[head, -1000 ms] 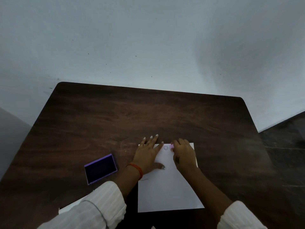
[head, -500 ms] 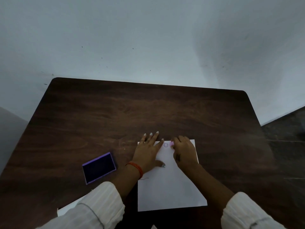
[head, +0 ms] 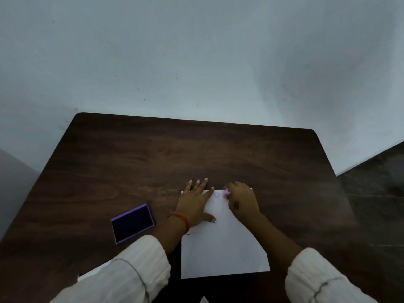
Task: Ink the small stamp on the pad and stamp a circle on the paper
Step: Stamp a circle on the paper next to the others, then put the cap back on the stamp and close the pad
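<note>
Dark wood table (head: 131,162), white paper (head: 225,248) lying near the person, roughly centre. Left hand (head: 194,204) flat and spread, palm down on the paper's far-left corner, fingertips past the far edge onto the table, grasping nothing; orange band (head: 182,219) on that wrist. Right hand (head: 241,202) curled over the paper's far-right part, fingers pinched around a small pink stamp (head: 226,192), which is at the far edge of the paper; can't tell if its face is touching the sheet. One faint stamped circle (head: 216,195) on the paper just left of the stamp, between the two hands. Ink pad (head: 132,223), purple rim and dark centre, open on the table left of the paper, near the left forearm, apart from both hands. White sleeves (head: 131,270) on both arms. Pale wall (head: 196,51) beyond the table's far edge.
</note>
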`<move>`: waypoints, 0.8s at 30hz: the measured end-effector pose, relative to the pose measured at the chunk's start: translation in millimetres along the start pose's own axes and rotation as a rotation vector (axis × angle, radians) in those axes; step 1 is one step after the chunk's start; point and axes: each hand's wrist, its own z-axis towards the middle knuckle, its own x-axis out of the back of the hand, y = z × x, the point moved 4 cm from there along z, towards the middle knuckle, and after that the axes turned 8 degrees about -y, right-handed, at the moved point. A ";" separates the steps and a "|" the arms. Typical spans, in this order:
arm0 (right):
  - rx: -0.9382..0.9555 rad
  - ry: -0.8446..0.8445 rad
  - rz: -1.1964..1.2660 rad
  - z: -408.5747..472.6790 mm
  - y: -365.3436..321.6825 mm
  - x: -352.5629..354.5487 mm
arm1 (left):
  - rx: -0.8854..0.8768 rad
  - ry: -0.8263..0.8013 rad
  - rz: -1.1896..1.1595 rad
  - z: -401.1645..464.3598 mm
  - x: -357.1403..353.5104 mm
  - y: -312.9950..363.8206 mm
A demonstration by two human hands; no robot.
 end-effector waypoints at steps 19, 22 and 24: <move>-0.204 -0.047 2.065 -106.4 20.1 -60.3 | 0.159 0.444 -0.538 -105.4 -18.1 -24.5; -0.216 -0.102 2.077 -115.5 15.0 -74.1 | 0.293 0.432 -0.547 -126.5 -38.4 -31.4; -0.222 -0.128 2.082 -118.9 12.6 -81.7 | 0.353 0.438 -0.535 -133.7 -47.3 -34.0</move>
